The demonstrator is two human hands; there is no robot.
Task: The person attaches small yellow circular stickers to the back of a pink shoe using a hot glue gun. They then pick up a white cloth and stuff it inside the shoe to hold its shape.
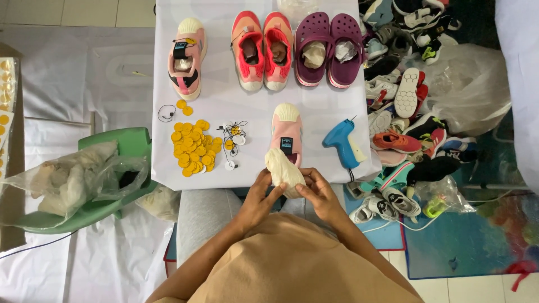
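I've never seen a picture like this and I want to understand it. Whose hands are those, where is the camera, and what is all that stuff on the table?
There is no machine here. The camera sits on a person's head and looks down, so you see that person's own two hands. The left hand and the right hand together hold a cream-coloured wad that looks like crumpled paper.

In front of them is a white table. On it lie a single pink shoe close to the hands, another pink shoe farther back, a pair of coral-red shoes and a pair of purple clogs. There is also a heap of round yellow tags, some small white tags on strings and a blue tagging gun.

To the right, a big pile of shoes lies on the floor. To the left, a green chair holds a clear bag.
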